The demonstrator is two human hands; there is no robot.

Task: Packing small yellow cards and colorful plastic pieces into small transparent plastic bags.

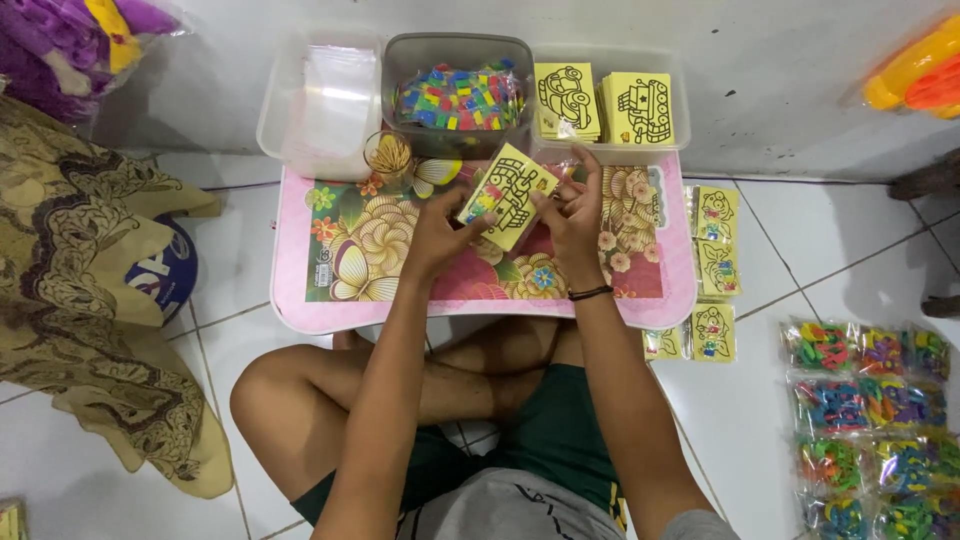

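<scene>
Three tubs (458, 60) and a small cup (388, 155) block the tray's (300, 300) far edge; its front lies open.

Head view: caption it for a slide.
Both hands, left hand and right hand, hold a yellow picture card above a pink floral lap table.

At the frame's centre, the left hand (435, 232) and right hand (572, 215) are holding a yellow picture card (507, 195) above the pink floral lap table (300, 290), below three plastic tubs (320, 100).
</scene>
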